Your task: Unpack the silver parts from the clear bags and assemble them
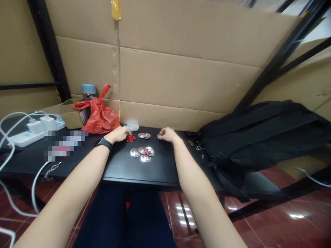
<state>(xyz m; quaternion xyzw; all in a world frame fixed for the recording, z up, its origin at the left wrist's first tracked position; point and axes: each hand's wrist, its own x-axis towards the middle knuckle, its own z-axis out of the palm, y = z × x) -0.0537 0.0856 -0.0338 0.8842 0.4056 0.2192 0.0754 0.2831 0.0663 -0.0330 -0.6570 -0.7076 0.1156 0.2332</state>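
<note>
My left hand (121, 134), with a dark watch on the wrist, reaches to a small pile of red bands (130, 138); its fingers are curled down and touch the pile's edge. To the right, my right hand (168, 134) pinches a small metal finger cymbal (158, 136), mostly hidden by the fingers. Between the hands lie two silver finger cymbals (144, 135) with red at their centres. Nearer to me, several more finger cymbals (146, 158) with red bands lie in a loose, partly overlapping group on the black table (119, 170).
Left of the hands are a red plastic bag (102, 117), a cardboard box (71, 115), a blue-lidded container (89, 90) and a white power strip (31, 134) with cables. A clear plastic bag (131, 125) lies behind. A black backpack (258, 134) covers the right side. Cardboard stands behind.
</note>
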